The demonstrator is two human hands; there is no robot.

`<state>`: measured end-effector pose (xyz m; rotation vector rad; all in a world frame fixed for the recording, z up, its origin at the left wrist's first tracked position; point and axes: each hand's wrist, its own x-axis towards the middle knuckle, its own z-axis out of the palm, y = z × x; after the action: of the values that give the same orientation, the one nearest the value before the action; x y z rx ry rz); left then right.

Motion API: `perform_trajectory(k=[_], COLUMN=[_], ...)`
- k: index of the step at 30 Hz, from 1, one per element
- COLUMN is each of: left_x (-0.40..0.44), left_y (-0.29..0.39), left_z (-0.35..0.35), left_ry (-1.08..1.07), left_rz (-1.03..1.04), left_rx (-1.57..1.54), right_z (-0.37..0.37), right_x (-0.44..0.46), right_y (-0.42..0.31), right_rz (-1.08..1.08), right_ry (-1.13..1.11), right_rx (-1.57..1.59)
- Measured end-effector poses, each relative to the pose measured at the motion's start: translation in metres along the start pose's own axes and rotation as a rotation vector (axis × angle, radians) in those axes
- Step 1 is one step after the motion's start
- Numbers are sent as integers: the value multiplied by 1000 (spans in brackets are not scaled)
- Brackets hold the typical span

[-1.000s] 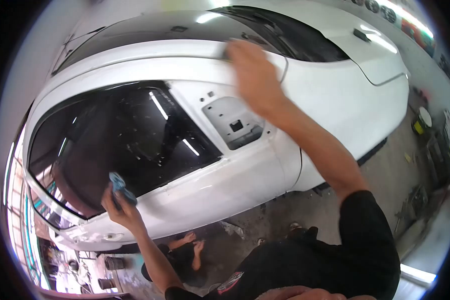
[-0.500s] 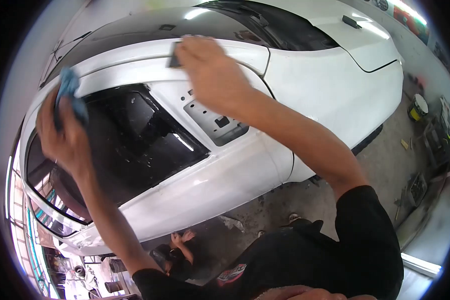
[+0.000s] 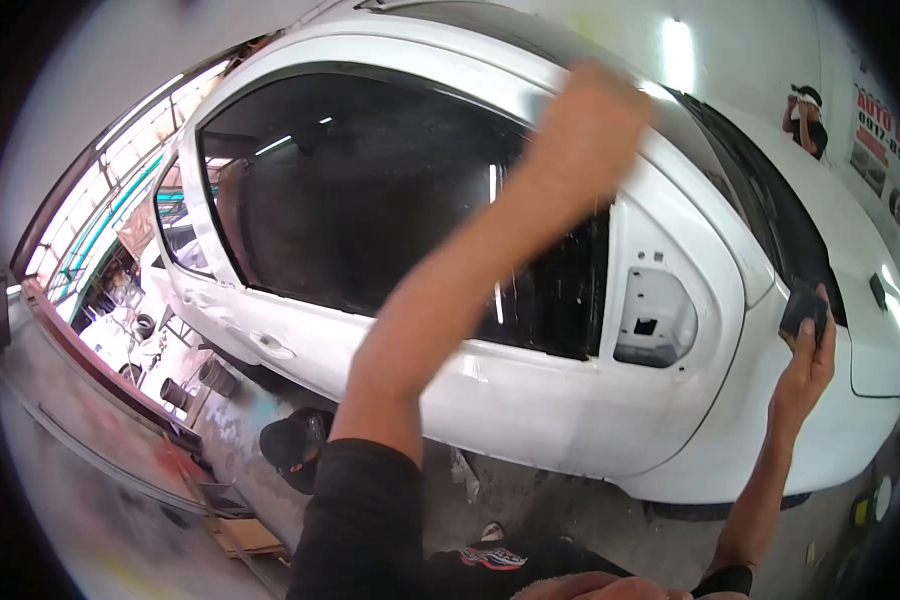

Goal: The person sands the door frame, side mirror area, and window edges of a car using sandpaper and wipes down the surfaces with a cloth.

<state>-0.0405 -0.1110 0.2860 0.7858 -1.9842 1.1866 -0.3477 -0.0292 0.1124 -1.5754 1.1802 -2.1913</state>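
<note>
Right hand: fingers grasp a dark block, seen against the white car near the base of the windshield; contact with the bodywork cannot be told. Left hand: motion-blurred at the roof edge, above the front end of the dark side window; grip cannot be told. Between the hands, lower down: recessed panel with holes. Farther out: door handle toward the rear; dark-capped person low beside the car; second person beyond the hood.
</note>
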Motion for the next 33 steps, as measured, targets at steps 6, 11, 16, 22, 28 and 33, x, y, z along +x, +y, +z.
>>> perform_trajectory(k=[6,11,16,22,28,33], left_x=[-11,-100,-219,-299,-344,-353], left_y=[-233,-228,-100,-30,-13,-3], left_z=[-104,-154,-179,-146,-137,-122], left_ry=[76,335,377,230,169,180], left_rz=[-469,-325,-594,-744,-712,-687], left_rx=[509,479,155,-40,11,46], right_z=[15,115,295,429,344,415], right_x=[18,21,77,110,118,124], right_y=[-4,-60,-145,-239,-175,-230], right_rz=[-205,-547,-997,-1164,-1190,-1094], right_ry=[-340,-401,-400,-555,-443,-566], right_rx=[-312,-466,-280,-367,-425,-316])
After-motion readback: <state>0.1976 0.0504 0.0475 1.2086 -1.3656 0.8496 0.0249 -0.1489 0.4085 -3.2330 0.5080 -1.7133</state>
